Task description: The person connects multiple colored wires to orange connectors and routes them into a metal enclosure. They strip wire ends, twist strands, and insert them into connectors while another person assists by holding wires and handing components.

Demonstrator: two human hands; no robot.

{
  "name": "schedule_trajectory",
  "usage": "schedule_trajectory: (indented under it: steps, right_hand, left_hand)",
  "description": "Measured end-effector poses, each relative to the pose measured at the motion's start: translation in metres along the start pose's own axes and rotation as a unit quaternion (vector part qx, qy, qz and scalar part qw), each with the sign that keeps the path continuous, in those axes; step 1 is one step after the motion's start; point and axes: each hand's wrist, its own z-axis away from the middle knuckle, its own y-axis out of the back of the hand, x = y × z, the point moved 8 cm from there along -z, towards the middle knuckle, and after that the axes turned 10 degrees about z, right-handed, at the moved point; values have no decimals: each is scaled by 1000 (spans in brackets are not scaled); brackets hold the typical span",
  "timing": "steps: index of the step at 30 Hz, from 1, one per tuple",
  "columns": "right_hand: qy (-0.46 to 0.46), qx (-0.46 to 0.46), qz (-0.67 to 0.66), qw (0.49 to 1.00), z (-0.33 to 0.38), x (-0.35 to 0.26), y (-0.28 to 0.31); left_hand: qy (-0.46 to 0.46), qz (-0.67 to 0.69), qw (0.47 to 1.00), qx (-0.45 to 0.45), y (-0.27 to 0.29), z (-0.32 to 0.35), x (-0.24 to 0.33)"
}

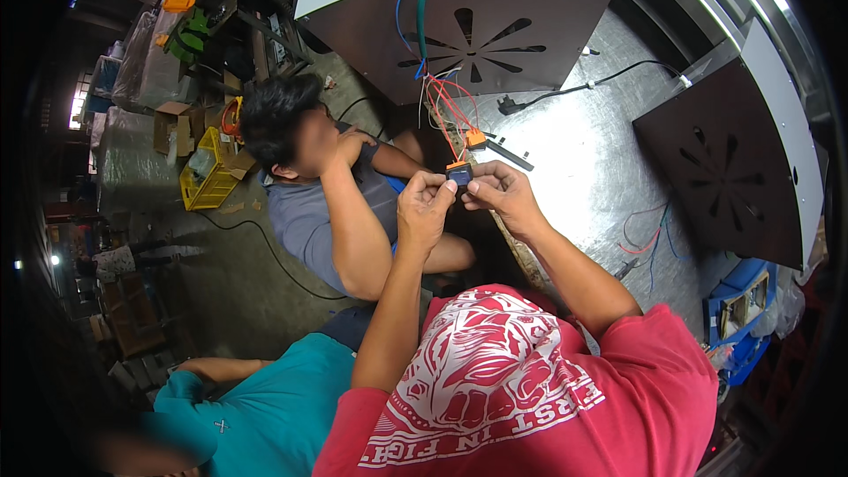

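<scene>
A small black module with an orange edge [458,174] is held up between my two hands, its dark face toward me. My left hand [422,209] pinches its left side with thumb and fingers. On the opposite side, my right hand [503,197] grips it between thumb and curled fingers. Thin red wires [449,119] run from the module's orange end up to a white and brown metal cabinet [530,44]. Just beyond my hands, a second orange and black module [475,138] hangs on the same wires, beside a black strip [508,154].
A black power plug [510,106] and its cable lie on the shiny metal table [574,203]. Another brown cabinet [729,155] stands right, near loose wires and a blue bin [742,309]. A person in grey [305,221] sits close left; another in teal [274,406] is lower left.
</scene>
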Motion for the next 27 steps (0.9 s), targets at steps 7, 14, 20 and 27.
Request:
schedule_trajectory:
  steps: [7,14,20,27]
  right_hand:
    - [22,5,12,1000,-1,1,4]
    - [37,0,20,999,0,6,7]
    - [39,1,23,999,1,8,9]
    - [38,3,28,999,2,9,10]
  left_hand:
    - [19,36,999,-10,-6,4,-1]
    - [18,24,999,-16,-10,7,3]
    - [21,44,999,-18,-11,7,0]
    - [27,55,998,-23,-11,7,-4]
